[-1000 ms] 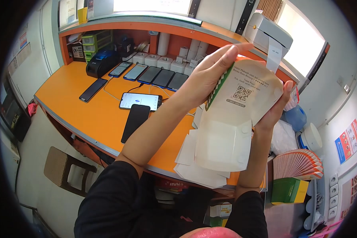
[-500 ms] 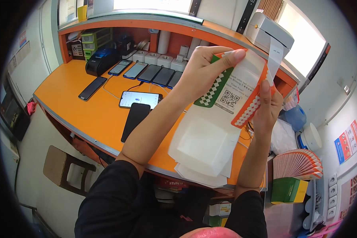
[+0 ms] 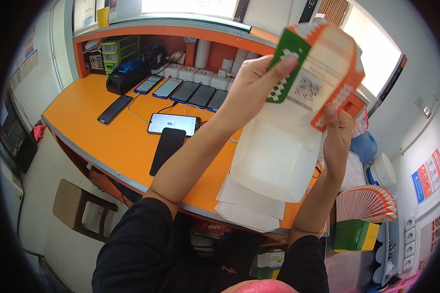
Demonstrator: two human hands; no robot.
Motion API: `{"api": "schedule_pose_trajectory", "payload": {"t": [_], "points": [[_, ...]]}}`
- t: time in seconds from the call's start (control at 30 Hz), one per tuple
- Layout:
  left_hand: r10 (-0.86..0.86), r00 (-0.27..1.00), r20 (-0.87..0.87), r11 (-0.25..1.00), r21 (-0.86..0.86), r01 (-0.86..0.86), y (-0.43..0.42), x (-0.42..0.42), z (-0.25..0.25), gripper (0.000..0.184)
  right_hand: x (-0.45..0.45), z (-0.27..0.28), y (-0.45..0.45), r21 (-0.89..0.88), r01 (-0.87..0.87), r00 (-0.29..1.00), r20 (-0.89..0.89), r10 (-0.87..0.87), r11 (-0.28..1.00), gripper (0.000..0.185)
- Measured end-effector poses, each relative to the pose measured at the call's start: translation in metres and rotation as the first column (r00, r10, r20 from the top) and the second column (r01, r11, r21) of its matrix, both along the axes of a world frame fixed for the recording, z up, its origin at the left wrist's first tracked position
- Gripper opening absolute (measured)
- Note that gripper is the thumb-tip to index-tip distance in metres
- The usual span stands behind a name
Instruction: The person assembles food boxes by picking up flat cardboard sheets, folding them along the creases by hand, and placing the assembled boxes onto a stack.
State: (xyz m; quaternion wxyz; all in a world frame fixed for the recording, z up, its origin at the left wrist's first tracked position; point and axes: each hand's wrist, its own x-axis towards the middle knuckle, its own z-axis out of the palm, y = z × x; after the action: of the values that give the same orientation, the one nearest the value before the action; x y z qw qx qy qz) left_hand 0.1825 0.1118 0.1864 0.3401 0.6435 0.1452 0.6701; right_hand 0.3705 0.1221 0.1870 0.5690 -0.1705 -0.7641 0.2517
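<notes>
A part-folded cardboard food box (image 3: 278, 156) is held up over the front of the orange desk. It has a white body, a printed QR code, a green flap on the left and an orange flap on the right, both with pale diamond patterns. My left hand (image 3: 259, 80) grips the green flap, thumb on top. On the other side my right hand (image 3: 338, 134) holds the lower edge of the orange flap, thumb in front, its other fingers partly hidden. Beneath the box, flat white card sheets (image 3: 252, 210) lie at the desk's front edge.
Several phones (image 3: 168, 88) and a black printer (image 3: 126, 75) stand on the orange desk (image 3: 83, 110). A lit phone (image 3: 173, 123) partly lies under a dark phone (image 3: 168, 146). To the right sit fanned stacked boxes (image 3: 364, 202) and a green box (image 3: 354, 235). A wooden stool (image 3: 80, 210) stands left.
Both hands have moved the box up and to the right, with its printed end tilting higher. More of the white sheets below shows now.
</notes>
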Motion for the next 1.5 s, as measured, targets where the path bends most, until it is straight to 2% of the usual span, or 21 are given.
{"api": "schedule_pose_trajectory", "payload": {"t": [0.1,0.17,0.23,0.27,0.37,0.5,0.6,0.7,0.8,0.83,0.9,1.0,1.03,1.07,1.1,1.17,1.2,1.3,1.33,1.43,1.5], "points": [[-0.029,1.0,-0.002,0.996,-0.079,0.028,-0.003,-0.003,0.005,0.045,-0.004,0.004,-0.006,-0.049,0.056,0.998,-0.007,-0.056,0.997,0.039],[0.052,0.944,-0.325,0.977,-0.179,-0.115,-0.008,-0.013,0.011,0.047,-0.001,0.001,0.004,0.041,0.129,0.987,-0.103,-0.124,0.991,0.039],[0.084,0.782,-0.617,0.933,-0.227,-0.279,-0.01,-0.023,0.016,0.05,0.001,0.001,0.006,0.067,0.121,0.988,-0.109,-0.113,0.99,0.038],[0.076,0.864,-0.498,0.98,-0.124,-0.157,0.009,-0.023,0.002,0.049,0.003,0.003,0.003,0.05,0.075,0.995,-0.066,-0.071,0.996,0.037],[0.068,0.96,-0.272,0.984,-0.138,-0.109,0.003,-0.018,0.004,0.048,0.016,0.005,0.009,-0.055,-0.018,0.993,0.118,0.024,0.998,0.034],[0.079,0.911,-0.404,0.987,-0.095,-0.127,0.01,-0.022,0.001,0.049,0.019,0.011,0.005,-0.014,0.07,0.984,0.164,-0.067,0.997,0.032],[0.05,0.827,-0.56,0.983,-0.12,-0.142,0.013,-0.026,0.002,0.054,0.014,0.01,0.001,0.004,0.154,0.988,0.013,-0.154,0.988,0.034],[0.064,0.809,-0.584,0.961,-0.182,-0.207,0.022,-0.026,0.0,0.051,0.023,0.009,0.007,-0.019,0.175,0.978,0.119,-0.171,0.984,0.033],[0.038,0.945,-0.325,0.991,-0.107,-0.077,0.021,-0.012,-0.005,0.043,0.029,0.011,0.012,0.029,0.281,0.937,0.206,-0.281,0.959,0.029],[0.312,0.915,-0.255,0.95,0.089,-0.299,0.025,-0.008,-0.005,0.042,0.027,0.011,0.014,0.111,0.359,0.915,0.156,-0.373,0.927,0.026],[0.736,0.677,0.027,0.617,0.386,-0.686,0.031,-0.002,-0.004,0.04,0.021,0.009,0.017,0.259,0.508,0.845,0.034,-0.534,0.821,0.021],[0.457,0.856,-0.243,0.89,0.133,-0.437,0.015,-0.004,0.0,0.038,0.004,0.006,0.023,0.488,0.552,0.831,-0.253,-0.496,0.676,0.013],[0.307,0.897,-0.317,0.947,0.006,-0.322,0.01,-0.002,0.001,0.038,-0.001,0.004,0.022,0.522,0.566,0.817,-0.253,-0.518,0.638,0.014],[0.107,0.963,-0.248,0.992,-0.039,-0.12,0.013,0.003,-0.002,0.045,-0.007,0.002,0.02,0.554,0.578,0.802,-0.254,-0.54,0.599,0.016],[0.033,0.978,-0.205,0.996,-0.075,-0.049,0.011,0.006,-0.003,0.049,-0.013,0.0,0.017,0.585,0.588,0.788,-0.256,-0.56,0.559,0.017],[-0.11,0.987,-0.113,0.986,-0.137,0.095,0.007,0.011,-0.003,0.056,-0.027,-0.004,0.007,0.574,0.476,0.861,-0.149,-0.487,0.666,0.019],[-0.051,0.981,-0.186,0.986,-0.166,0.019,0.009,0.01,-0.002,0.06,-0.033,-0.006,0.005,0.572,0.423,0.89,-0.118,-0.44,0.702,0.021],[-0.073,0.993,-0.098,0.983,-0.175,0.055,0.007,0.007,-0.001,0.056,-0.036,-0.008,0.005,0.604,0.311,0.931,-0.039,-0.362,0.734,0.022],[-0.176,0.981,-0.083,0.969,-0.188,0.158,0.008,0.0,0.001,0.048,-0.035,-0.008,0.004,0.619,0.282,0.937,-0.016,-0.348,0.733,0.023],[-0.138,0.989,0.052,0.975,-0.169,0.145,0.008,0.001,-0.001,0.042,-0.03,-0.006,0.003,0.584,0.153,0.984,-0.018,-0.175,0.797,0.03],[-0.146,0.982,0.121,0.964,-0.206,0.169,0.006,0.001,-0.002,0.037,-0.027,-0.006,0.005,0.448,-0.013,0.993,-0.099,0.064,0.894,0.033]]}}
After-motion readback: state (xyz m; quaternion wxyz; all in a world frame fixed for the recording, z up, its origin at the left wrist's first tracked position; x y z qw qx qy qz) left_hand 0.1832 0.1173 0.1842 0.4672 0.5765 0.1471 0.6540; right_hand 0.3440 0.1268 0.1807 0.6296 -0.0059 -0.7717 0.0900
